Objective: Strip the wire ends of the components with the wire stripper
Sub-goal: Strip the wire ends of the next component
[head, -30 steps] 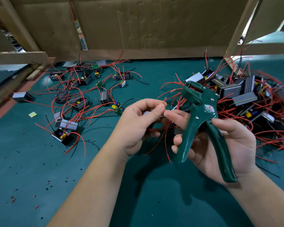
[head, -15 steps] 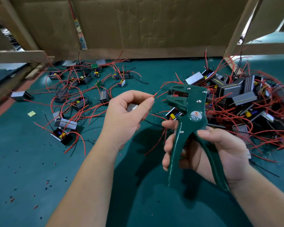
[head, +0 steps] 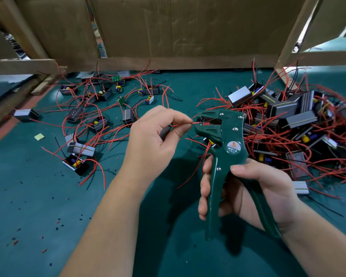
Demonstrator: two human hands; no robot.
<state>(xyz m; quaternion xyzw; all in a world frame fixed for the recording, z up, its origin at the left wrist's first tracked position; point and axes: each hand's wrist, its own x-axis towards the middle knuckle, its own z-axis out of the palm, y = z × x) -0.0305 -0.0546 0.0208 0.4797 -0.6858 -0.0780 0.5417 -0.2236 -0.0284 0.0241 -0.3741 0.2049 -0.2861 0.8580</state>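
**Feeding a red lead into the stripper mouth**

With the left hand (head: 154, 140) I pinch a red wire (head: 183, 124) between thumb and forefinger, just short of its free end. The other fingers curl round a dark body (head: 165, 131) in the palm. I take it to be the component this lead belongs to, though most of it is hidden. The wire tip sits at the open mouth of the wire stripper (head: 226, 140); I cannot tell whether it is seated between the blades.

The right hand (head: 254, 188) is wrapped round the green handles: fingers round the front one, rear one in the palm, thumb laid across. The handles stand apart, so I judge the squeeze not yet made. The tool is upright, with its head toward the left hand.

Handling notes (judgement):
- **Lead:** it is thin, light and limp. It would buckle if pushed from far back, so the pinch belongs close to the tip, as it is now. The insulation looks smooth, so the pinch must be firm against the pull of the strip.
- **Component body:** it looks small and light, and the palm hold should do.
- **Stripper:** it is rigid and likely the heaviest item in hand. I would grip it low on the handles for leverage.

Surroundings: a dense pile of components (head: 292, 116) with red leads lies to the right, behind the tool. A looser scatter of components (head: 82, 150) lies to the left on the green mat (head: 38, 196). Small red and black insulation bits (head: 14, 241) dot the mat at near left. A cardboard wall (head: 188, 27) closes the back.
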